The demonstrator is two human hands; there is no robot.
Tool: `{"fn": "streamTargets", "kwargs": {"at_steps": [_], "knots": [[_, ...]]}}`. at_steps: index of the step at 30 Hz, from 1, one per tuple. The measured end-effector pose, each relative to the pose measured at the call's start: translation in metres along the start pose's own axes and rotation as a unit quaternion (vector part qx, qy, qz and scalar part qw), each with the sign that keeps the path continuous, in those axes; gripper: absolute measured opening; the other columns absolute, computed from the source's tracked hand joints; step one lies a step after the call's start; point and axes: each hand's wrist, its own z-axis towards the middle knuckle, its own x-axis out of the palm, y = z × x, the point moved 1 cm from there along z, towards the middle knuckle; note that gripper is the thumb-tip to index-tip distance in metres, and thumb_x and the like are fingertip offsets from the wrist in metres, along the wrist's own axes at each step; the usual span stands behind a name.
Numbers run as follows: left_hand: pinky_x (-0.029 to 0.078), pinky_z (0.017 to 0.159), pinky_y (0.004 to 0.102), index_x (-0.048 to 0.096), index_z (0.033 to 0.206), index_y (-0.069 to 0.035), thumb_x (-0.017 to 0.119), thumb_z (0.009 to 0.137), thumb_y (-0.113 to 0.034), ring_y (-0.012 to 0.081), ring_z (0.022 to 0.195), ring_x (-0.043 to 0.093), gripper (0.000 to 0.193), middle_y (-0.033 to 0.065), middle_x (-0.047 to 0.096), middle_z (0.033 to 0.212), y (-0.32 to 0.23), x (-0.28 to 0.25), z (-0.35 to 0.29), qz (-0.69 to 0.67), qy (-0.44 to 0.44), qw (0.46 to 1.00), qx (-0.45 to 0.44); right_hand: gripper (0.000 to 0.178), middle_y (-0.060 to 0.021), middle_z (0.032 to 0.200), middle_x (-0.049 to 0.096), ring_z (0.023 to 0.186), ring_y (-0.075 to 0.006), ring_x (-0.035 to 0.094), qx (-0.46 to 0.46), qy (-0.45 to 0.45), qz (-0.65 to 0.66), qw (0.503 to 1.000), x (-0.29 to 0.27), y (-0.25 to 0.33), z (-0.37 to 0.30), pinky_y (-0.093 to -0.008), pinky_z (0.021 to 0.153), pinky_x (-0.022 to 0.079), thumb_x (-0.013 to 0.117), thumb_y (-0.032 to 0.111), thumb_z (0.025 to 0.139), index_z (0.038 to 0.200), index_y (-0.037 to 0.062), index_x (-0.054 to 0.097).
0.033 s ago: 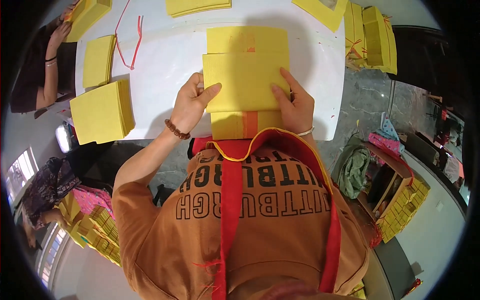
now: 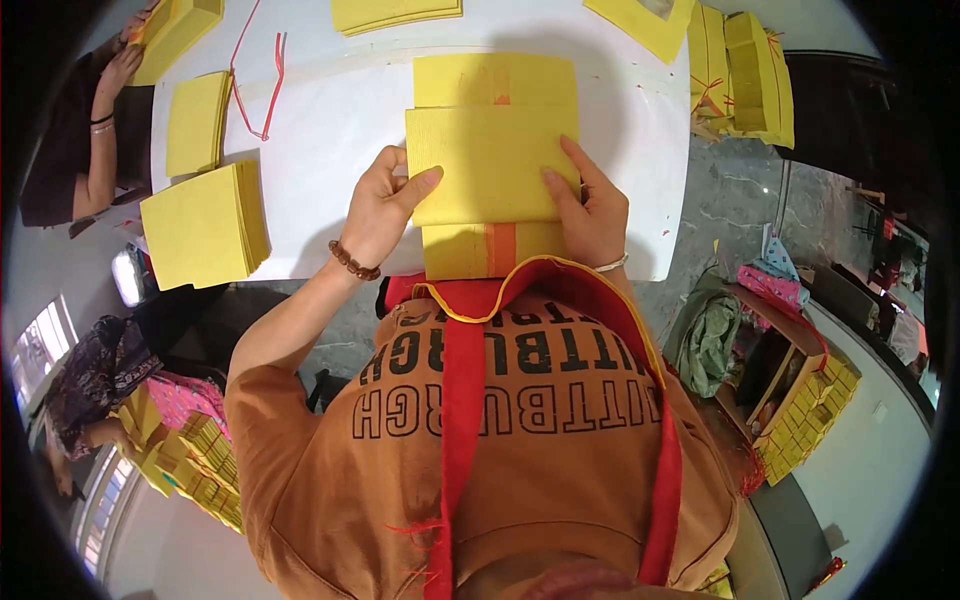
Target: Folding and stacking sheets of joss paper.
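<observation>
Between my hands is a stack of yellow ridged paper [image 2: 490, 165], lying crosswise over a longer yellow paper piece [image 2: 450, 250] with an orange-red stripe down its middle. The lower piece sticks out above and below the stack. My left hand [image 2: 385, 205] grips the stack's left edge, thumb on top and fingers curled at the side. At the right edge, my right hand [image 2: 592, 205] holds it too, the thumb pressing on top and the index finger stretched along the side. How thick the stack is, I cannot tell.
The white table [image 2: 320, 200] carries yellow paper stacks at the left [image 2: 195, 225] and another stack at the far edge [image 2: 395, 12]. A red string [image 2: 275, 85] lies far left. Another person's arm [image 2: 100, 140] works at the left. Tied yellow bundles [image 2: 755, 80] stand at the right.
</observation>
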Motion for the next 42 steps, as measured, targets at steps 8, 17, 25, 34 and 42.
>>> {"fn": "streamTargets", "kwargs": {"at_steps": [8, 17, 25, 34, 42], "knots": [[0.04, 0.08, 0.0311, 0.053, 0.105, -0.002, 0.056, 0.081, -0.005, 0.022, 0.092, 0.052, 0.024, 0.0108, 0.057, 0.101, -0.035, 0.011, -0.02, 0.39, -0.091, 0.815, 0.42, 0.035, -0.0172, 0.093, 0.064, 0.077, -0.0287, 0.063, -0.058, -0.031, -0.038, 0.997, 0.002, 0.001, 0.002, -0.0337, 0.067, 0.049, 0.064, 0.016, 0.08, 0.113, 0.0042, 0.059], [0.031, 0.097, 0.0435, 0.048, 0.124, -0.006, 0.062, 0.078, -0.024, 0.0321, 0.12, 0.038, 0.051, 0.0133, 0.042, 0.131, -0.005, 0.063, 0.012, 0.54, -0.002, 0.71, 0.453, 0.032, -0.0165, 0.091, 0.064, 0.077, -0.0305, 0.063, -0.088, -0.042, -0.059, 0.993, 0.004, -0.003, 0.002, -0.0336, 0.065, 0.049, 0.062, 0.016, 0.082, 0.112, 0.0052, 0.059], [0.03, 0.098, 0.0449, 0.051, 0.119, -0.006, 0.059, 0.078, -0.023, 0.0322, 0.118, 0.04, 0.045, 0.014, 0.046, 0.127, -0.002, 0.063, 0.013, 0.547, -0.012, 0.689, 0.474, 0.047, -0.0136, 0.123, 0.048, 0.117, -0.031, 0.043, -0.325, -0.033, -0.295, 0.898, 0.006, 0.03, 0.003, -0.0445, 0.096, 0.032, 0.06, 0.035, 0.082, 0.12, 0.0098, 0.052], [0.035, 0.095, 0.0385, 0.05, 0.117, -0.002, 0.05, 0.08, -0.002, 0.0324, 0.114, 0.044, 0.037, 0.0148, 0.048, 0.122, 0.008, 0.03, 0.019, 0.149, 0.096, 0.924, 0.339, 0.063, -0.0183, 0.142, 0.028, 0.131, -0.0332, 0.027, -0.274, 0.093, -0.148, 0.946, 0.03, 0.014, 0.008, -0.0509, 0.106, 0.017, 0.049, 0.038, 0.084, 0.133, 0.0014, 0.035], [0.019, 0.104, 0.0518, 0.037, 0.133, -0.004, 0.059, 0.08, -0.044, 0.0411, 0.127, 0.027, 0.07, 0.0245, 0.033, 0.136, -0.001, 0.033, 0.01, 0.483, 0.024, 0.761, 0.433, 0.066, -0.0162, 0.144, 0.026, 0.132, -0.0335, 0.025, -0.294, 0.067, -0.402, 0.865, 0.047, 0.002, 0.008, -0.0496, 0.107, 0.018, 0.048, 0.041, 0.084, 0.136, 0.0032, 0.033]]}}
